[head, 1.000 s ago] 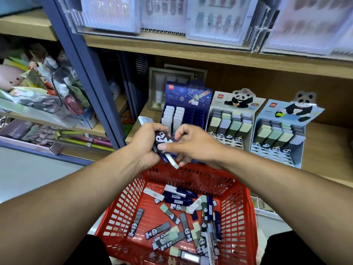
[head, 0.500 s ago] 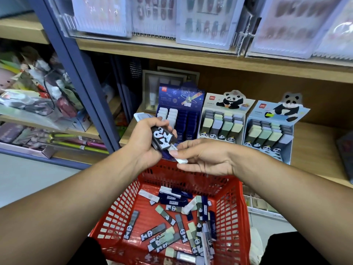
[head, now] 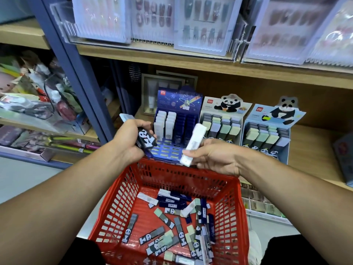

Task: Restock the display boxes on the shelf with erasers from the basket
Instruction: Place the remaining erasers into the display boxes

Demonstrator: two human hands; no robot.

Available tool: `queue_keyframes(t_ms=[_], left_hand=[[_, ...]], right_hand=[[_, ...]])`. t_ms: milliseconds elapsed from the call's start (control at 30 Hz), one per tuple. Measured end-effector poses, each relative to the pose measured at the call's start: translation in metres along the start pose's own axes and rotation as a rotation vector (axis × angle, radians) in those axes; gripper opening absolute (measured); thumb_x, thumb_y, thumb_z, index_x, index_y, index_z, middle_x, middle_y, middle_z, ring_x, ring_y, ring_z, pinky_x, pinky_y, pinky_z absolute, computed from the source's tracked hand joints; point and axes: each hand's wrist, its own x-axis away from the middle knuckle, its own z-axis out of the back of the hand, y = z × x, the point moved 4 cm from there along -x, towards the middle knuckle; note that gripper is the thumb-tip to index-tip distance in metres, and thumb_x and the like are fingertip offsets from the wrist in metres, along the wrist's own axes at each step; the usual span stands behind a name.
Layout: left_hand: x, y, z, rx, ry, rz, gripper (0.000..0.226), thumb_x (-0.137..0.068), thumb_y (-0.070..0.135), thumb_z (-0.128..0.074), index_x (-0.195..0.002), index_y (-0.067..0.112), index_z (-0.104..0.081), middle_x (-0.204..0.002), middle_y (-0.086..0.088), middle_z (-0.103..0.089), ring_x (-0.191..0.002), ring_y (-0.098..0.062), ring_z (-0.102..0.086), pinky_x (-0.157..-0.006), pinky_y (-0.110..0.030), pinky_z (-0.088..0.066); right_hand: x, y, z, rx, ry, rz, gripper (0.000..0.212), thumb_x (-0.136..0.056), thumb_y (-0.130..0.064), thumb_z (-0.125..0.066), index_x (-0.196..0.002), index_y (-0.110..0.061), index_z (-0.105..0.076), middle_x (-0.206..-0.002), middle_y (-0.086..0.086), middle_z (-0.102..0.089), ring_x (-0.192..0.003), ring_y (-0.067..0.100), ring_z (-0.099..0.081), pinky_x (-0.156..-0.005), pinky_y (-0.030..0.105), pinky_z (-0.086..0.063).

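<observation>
Right grip pinches one white bar eraser; left grip clutches several panda-sleeved erasers. Three card boxes centre frame; red plastic lattice basket below.

Three display boxes across the middle of the frame: one blue, two with pandas. One red basket at lower centre, holding too many loose erasers to count exactly, some overlapping. Two hands: left hand gripping a small bundle of erasers, number unclear; right hand holding one white eraser
</observation>
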Motion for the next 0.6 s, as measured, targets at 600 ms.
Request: queue_keyframes(t_ms=[600], left_hand=[[0.003,-0.037,-0.005,-0.371,-0.129,0.215,0.011,-0.083,0.001,-0.057,-0.090,0.009,-0.055,-0.067,-0.006,-0.053,-0.056,-0.020,-0.051,-0.060,-0.034,-0.046]], right_hand=[[-0.020,-0.013,-0.005,-0.046,0.111,0.200,0.051,-0.076,-0.026,-0.079,-0.114,-0.006,-0.052,-0.072,0.005,-0.058,-0.051,0.009,-0.053,-0.044,0.019,-0.051]])
